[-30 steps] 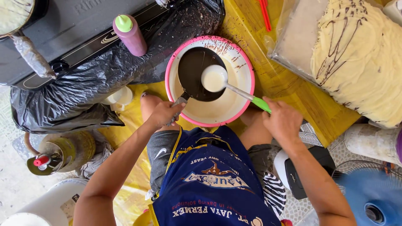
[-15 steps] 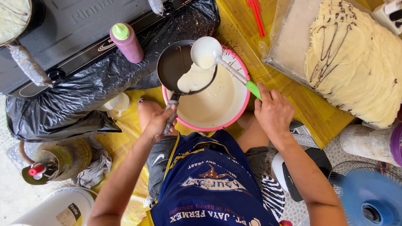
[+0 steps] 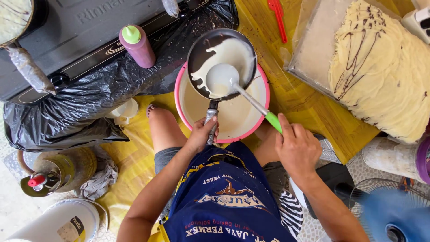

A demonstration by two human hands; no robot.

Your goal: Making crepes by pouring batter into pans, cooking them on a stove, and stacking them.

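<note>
Centre frame: my left hand (image 3: 202,132) clamps small black frying pan (image 3: 221,63)'s handle, axis vertical; my right hand (image 3: 299,150) grips green-handled steel ladle (image 3: 222,79) diagonally, bowl inside pan.

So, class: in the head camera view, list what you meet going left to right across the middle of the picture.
Black plastic sheet → purple squeeze bottle → dark frying pan held by the left hand → ladle held by the right hand → stack of thin crepes.
</note>
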